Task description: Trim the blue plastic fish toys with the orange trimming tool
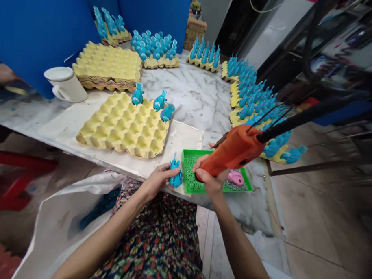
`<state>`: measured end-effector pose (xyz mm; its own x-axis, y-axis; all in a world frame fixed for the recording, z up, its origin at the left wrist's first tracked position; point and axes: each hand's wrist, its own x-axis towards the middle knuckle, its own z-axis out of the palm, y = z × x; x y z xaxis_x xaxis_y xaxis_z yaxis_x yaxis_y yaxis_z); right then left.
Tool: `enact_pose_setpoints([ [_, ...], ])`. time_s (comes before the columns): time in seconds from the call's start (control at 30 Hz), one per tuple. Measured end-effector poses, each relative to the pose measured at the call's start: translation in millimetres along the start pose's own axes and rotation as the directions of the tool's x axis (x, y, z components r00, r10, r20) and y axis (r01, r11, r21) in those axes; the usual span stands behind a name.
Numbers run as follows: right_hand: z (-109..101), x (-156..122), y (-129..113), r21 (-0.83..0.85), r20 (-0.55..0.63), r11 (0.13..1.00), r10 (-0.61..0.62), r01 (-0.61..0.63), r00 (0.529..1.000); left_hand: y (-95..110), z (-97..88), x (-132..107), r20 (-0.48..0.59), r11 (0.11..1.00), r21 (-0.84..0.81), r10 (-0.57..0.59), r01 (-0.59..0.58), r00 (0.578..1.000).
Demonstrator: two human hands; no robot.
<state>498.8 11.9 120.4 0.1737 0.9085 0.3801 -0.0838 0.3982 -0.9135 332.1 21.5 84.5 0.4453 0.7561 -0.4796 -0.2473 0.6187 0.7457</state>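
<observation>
Left hand (156, 181) at the edge of the marble desk (190, 95), fingers (167, 168) clamped on a blue plastic toy (175, 176); right hand (210, 179) raised, fingers (199, 162) wrapped round an orange glue gun (232, 151) tilted over a green tray (184, 168).

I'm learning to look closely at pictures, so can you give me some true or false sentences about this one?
1. The left hand is holding a blue toy. True.
2. The right hand is holding a white mug. False: it holds an orange handheld tool, and the mug stands far from it on the table.
3. A pink toy is lying on the green tray. True.
4. The green tray sits on top of the yellow egg tray. False: it lies apart from the egg tray, on the marble table.
</observation>
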Motion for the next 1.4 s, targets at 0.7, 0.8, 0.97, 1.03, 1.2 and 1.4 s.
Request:
enact_pose_setpoints([
  [0.7, -15, -20, 17, -0.146, -0.066, 0.984, -0.111, 0.100, 0.992, -9, 15.5, -16, -0.027, 0.995, -0.049, 0.089, -0.090, 0.996],
  [0.8, -14, -17, 8, -0.171, -0.117, 0.977, -0.145, 0.124, 0.983, -14, 17.3, -16, -0.012, 0.993, -0.039, 0.114, -0.114, 0.993],
  [0.97, 4, -6, -13, -0.096, -0.106, 0.984, -0.158, 0.148, 0.982, -24, 18.9, -13, -0.023, 0.985, -0.032, 0.171, -0.171, 0.985],
  [1.03, 17, -2, -21, -0.009, -0.062, 0.986, -0.165, 0.165, 0.984, -26, 19.6, -11, -0.044, 0.982, -0.019, 0.186, -0.187, 0.982],
  [1.2, 37, 3, -25, 0.062, 0.031, 0.979, -0.195, 0.193, 0.980, -26, 20.6, -11, -0.061, 0.977, 0.009, 0.214, -0.213, 0.975],
  [1.4, 30, -2, -11, 0.009, 0.071, 0.991, -0.137, 0.136, 0.988, -25, 20.2, -12, -0.058, 0.976, 0.049, 0.217, -0.214, 0.975],
])
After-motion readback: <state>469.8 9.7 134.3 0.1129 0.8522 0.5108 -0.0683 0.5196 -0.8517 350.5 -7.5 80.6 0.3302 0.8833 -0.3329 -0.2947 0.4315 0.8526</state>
